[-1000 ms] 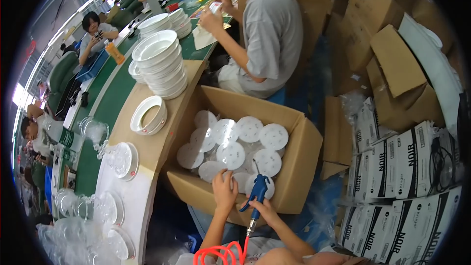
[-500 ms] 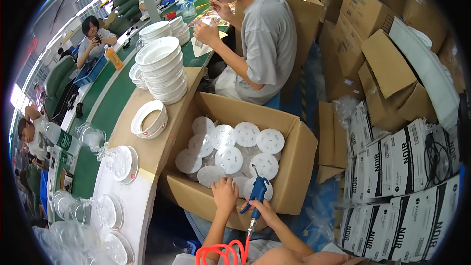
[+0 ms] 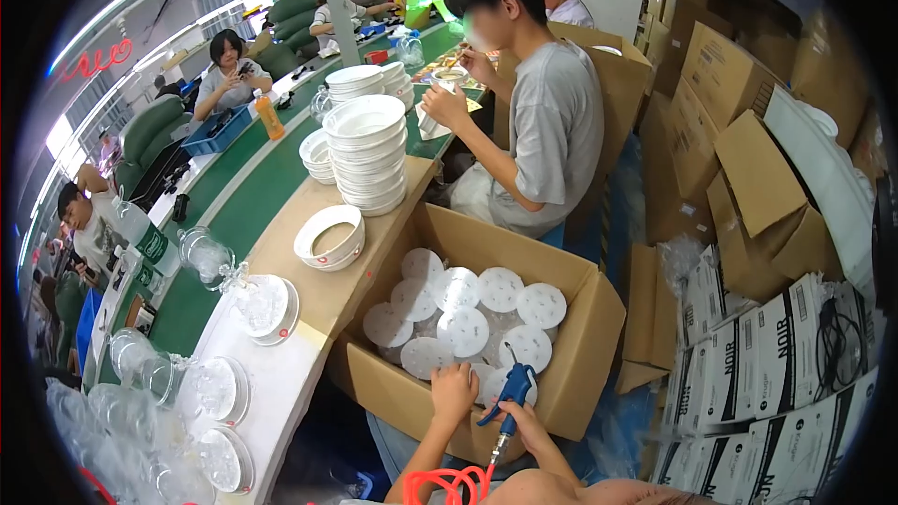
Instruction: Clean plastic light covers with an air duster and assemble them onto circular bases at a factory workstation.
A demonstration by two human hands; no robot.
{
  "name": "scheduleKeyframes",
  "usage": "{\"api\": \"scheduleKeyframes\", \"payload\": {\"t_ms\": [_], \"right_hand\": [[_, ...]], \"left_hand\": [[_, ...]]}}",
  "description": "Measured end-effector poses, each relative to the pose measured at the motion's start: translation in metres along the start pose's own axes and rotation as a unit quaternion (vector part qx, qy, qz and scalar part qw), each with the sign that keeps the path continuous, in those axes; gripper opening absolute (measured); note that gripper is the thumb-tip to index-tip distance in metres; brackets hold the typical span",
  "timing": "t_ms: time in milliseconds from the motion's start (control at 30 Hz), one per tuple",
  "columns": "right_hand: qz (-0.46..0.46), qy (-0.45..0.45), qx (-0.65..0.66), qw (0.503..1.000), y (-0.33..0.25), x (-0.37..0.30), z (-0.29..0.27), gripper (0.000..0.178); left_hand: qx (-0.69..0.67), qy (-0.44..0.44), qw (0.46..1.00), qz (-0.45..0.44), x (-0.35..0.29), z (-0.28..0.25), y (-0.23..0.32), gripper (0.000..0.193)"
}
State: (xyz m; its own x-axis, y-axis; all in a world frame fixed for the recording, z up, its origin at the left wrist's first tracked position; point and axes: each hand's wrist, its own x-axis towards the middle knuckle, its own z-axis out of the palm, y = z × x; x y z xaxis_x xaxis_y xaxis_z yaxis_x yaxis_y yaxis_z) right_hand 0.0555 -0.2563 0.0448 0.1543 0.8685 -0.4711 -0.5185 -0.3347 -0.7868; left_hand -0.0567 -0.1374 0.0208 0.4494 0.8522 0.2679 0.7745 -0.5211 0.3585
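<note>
My right hand [image 3: 528,424] is closed around a blue air blow gun [image 3: 512,391], its thin dark nozzle pointing up over the box. A coiled red hose [image 3: 447,483] runs from the gun's lower end. At the near rim of an open cardboard box [image 3: 559,391] rests my left hand [image 3: 455,391]; its bent fingers are slightly apart, and I see nothing held in them. Just beyond its fingertips lies a white round disc [image 3: 427,356], one of several in the box. Each disc shows small marks or holes. The nozzle tip overlaps another disc [image 3: 526,348].
Left, a curved bench [image 3: 360,266] carries a stack of white bowls [image 3: 367,154], a separate bowl [image 3: 329,236] and clear plastic pieces [image 3: 224,388]. A co-worker in grey [image 3: 552,131] sits beyond the box. Stacked cartons [image 3: 762,411] stand at right.
The view has shifted, so the bench, box and co-worker appear farther right and lower. Both hands keep nearly the same place at the box, and the blow gun stays in my right hand.
</note>
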Motion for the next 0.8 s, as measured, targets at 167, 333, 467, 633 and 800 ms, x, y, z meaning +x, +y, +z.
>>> {"api": "scheduleKeyframes", "payload": {"t_ms": [167,333,467,633,800], "right_hand": [[0.009,0.002,-0.004,1.0,-0.0003,0.0007,-0.0037,0.039],[0.0,-0.008,0.001,1.0,-0.0027,0.0004,-0.0011,0.039],[0.006,0.005,-0.008,1.0,-0.0025,0.0008,-0.0009,0.04],[-0.002,0.002,-0.001,1.0,0.0014,0.003,-0.003,0.041],[-0.002,0.002,0.006,1.0,-0.0016,0.0014,-0.0006,0.039]], "left_hand": [[-0.002,0.013,1.0,0.0,-0.0005,0.002,0.0024,0.016],[0.0,0.016,1.0,-0.001,-0.0007,0.0027,0.0002,0.016],[-0.007,0.035,0.999,0.006,0.0001,0.0033,-0.0001,0.015],[-0.002,0.036,0.999,0.006,0.0003,0.0036,-0.0005,0.014],[-0.002,0.034,0.999,0.008,0.0007,0.003,-0.0001,0.014]]}}
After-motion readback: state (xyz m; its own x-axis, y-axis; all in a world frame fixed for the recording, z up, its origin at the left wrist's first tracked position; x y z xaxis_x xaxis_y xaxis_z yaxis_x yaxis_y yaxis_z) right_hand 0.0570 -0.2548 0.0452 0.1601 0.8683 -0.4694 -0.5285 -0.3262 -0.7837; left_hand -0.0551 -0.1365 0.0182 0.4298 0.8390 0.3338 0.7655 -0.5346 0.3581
